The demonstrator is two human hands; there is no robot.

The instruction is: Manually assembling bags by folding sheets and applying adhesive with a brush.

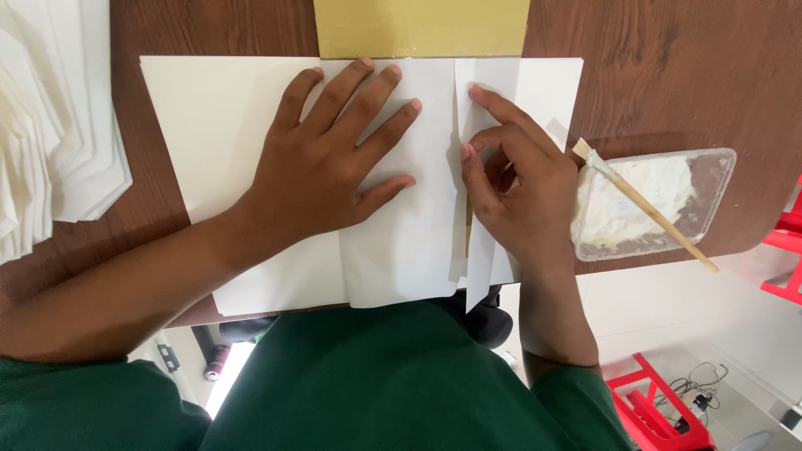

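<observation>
White paper sheet (225, 125) lies flat on the brown wooden table (652, 75), near edge hanging a little over the table rim toward the person. Its long axis runs left–right across the view; a narrower folded panel (401, 250) sits on the middle of it with its long axis running away from the person, toward the gold-coloured sheet (422, 25) that touches the far edge.

Left hand (326, 175) is pressed flat on the paper, palm down, fingers spread wide and pointing away and to the right — holding nothing, just pinning the sheet.

Right hand (518, 196) is just beside it on the right, fingers curled, index finger stretched along a vertical fold edge, thumb tip on the same crease; it pinches or presses a narrow paper strip (478, 276) that runs near-to-far. Whether the strip is actually gripped cannot be told.

Right of that hand, near but apart from the paper: a clear plastic tray (718, 163) with white paste, a wooden-handled brush (647, 209) laid diagonally across it, bristles toward the paper. Stack of white folded papers (50, 125) at far left, well apart.
</observation>
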